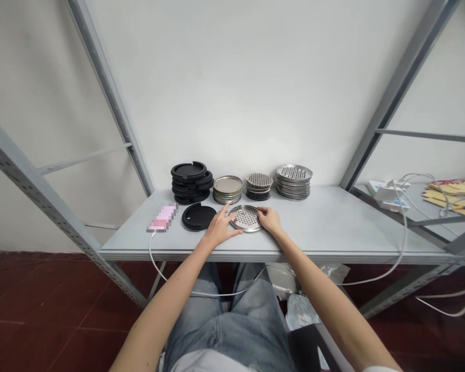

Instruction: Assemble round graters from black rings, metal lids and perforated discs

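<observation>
A perforated round silver metal disc (pixel 248 218) is pinched by the right hand (pixel 270 220) and touched by the open left hand (pixel 218 230), near the grey tabletop's (pixel 341 222) front edge. A notched round black plate (pixel 198 217) lies unfilled; four stacks (pixel 190 181) are lined along the back edge.

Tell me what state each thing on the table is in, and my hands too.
Left hand: spread, at the metal disc's edge
Right hand: gripping its rim
Metal disc: flat
Black disc: flat, unstacked
Black rings: stacked unevenly
Gold lids: stacked
Mesh discs: stacked
Silver rings: stacked
Phone: flat, plugged in
</observation>
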Demonstrator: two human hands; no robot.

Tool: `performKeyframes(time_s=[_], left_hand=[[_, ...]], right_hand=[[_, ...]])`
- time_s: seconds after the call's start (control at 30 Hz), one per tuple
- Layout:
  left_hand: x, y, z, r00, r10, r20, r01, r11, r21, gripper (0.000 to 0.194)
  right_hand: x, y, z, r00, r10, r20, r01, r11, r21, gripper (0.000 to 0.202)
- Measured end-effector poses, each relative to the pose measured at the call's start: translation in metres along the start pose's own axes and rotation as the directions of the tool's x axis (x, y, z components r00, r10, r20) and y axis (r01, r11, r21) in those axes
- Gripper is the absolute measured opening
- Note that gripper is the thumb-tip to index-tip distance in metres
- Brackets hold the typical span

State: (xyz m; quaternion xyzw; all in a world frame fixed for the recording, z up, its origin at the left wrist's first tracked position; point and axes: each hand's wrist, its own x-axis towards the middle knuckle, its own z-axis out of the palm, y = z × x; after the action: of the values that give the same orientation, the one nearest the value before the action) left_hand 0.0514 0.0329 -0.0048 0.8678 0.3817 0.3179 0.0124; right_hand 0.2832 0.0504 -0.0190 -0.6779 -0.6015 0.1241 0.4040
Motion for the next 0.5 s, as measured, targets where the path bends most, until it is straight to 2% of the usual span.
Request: performKeyframes(time_s=[0.17, 0.27, 0.4, 0.5], left_hand=[[-0.001, -0.001, 0.001, 0.993, 0.117, 0.017, -0.117, 0.993, -0.005, 0.045], [-0.002, -0.001, 0.003, 0.986, 0.167, -0.014, -0.166, 0.986, 0.014, 0.039], [-0.002, -0.001, 0.004, 0.987, 0.154, -0.036, -0.153, 0.988, 0.03, 0.037], [-0.001, 0.001, 0.003, 0.994, 0.098, -0.052, -0.098, 0.995, 0.005, 0.035]], right_hand=[[-0.002, -0.003, -0.003, 1.0, 0.003, 0.012, -0.004, 1.0, 0.028, 0.029], [-0.003, -0.003, -0.007, 0.999, 0.016, 0.028, -0.018, 0.996, 0.082, 0.03], [-0.008, -0.004, -0.012, 1.0, 0.006, 0.03, -0.012, 0.983, 0.182, 0.039], [-0.014, -0.005, -0.016, 0.998, -0.062, -0.02, 0.065, 0.968, 0.24, 0.047]])
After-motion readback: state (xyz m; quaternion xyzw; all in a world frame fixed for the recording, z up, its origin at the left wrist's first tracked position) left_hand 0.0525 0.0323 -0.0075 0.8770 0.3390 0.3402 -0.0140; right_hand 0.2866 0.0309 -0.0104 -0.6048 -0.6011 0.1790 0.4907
